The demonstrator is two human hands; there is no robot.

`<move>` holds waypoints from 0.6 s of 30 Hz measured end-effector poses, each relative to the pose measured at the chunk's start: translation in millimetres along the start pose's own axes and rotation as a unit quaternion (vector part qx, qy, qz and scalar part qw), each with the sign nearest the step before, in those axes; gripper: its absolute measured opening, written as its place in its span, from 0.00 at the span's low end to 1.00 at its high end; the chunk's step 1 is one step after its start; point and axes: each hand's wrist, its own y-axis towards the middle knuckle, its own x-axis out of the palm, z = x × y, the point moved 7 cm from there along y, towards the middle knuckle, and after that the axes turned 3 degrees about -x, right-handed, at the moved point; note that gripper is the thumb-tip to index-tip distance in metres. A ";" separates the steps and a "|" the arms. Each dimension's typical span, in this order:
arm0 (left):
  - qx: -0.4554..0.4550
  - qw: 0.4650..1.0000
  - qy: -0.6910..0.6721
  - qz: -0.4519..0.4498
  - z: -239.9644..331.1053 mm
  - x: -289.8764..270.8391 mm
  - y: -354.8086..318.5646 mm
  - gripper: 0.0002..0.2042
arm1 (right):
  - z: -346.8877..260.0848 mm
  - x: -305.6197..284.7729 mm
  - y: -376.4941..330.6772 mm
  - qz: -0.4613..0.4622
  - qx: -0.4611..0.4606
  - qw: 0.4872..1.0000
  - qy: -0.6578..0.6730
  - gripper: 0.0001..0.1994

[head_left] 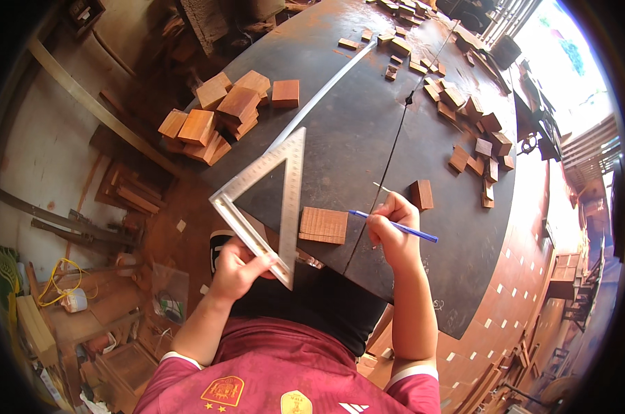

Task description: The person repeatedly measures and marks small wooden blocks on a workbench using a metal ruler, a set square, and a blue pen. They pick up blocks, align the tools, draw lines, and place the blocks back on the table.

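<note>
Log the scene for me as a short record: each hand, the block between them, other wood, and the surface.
left hand: grips a metal triangle square by its lower end
right hand: holds a blue pen
near block: on the table; pen tip by its upper right corner, contact unclear
lone block: just beyond the right hand
left pile: stacked wooden blocks
right group: scattered wooden blocks
surface: dark table
</note>
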 end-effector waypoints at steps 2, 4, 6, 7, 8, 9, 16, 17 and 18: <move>-0.002 1.000 0.011 -0.003 10.8 -12.1 5.4 0.06 | 1.3 -4.6 0.4 0.050 0.003 0.999 0.006 0.09; -0.012 1.000 -0.010 -0.002 15.0 -19.7 5.7 0.07 | 4.4 -6.2 1.2 0.059 -0.001 0.998 0.019 0.08; -0.012 1.000 -0.015 -0.011 13.5 -25.0 5.4 0.12 | 6.7 -8.1 3.5 0.073 -0.003 0.997 0.032 0.07; -0.013 1.000 -0.005 -0.010 13.7 -26.7 6.0 0.12 | 8.5 -9.6 3.6 0.078 0.005 0.996 0.033 0.07; -0.014 1.000 0.005 -0.008 13.9 -28.0 6.8 0.12 | 8.5 -11.3 3.2 0.088 0.002 0.996 0.031 0.06; -0.014 1.000 0.016 -0.006 14.7 -29.5 7.4 0.12 | 8.4 -12.5 2.8 0.097 -0.002 0.995 0.030 0.06; -0.097 0.989 0.089 -0.063 9.8 -50.6 29.0 0.12 | 7.2 -16.7 3.3 0.165 -0.037 0.985 0.019 0.08; -0.113 0.987 0.090 -0.070 6.6 -51.1 29.7 0.13 | 6.3 -15.3 3.5 0.168 -0.037 0.985 0.027 0.08; -0.129 0.984 0.102 -0.067 3.5 -50.8 29.9 0.13 | 4.8 -14.0 3.3 0.170 -0.037 0.984 0.034 0.09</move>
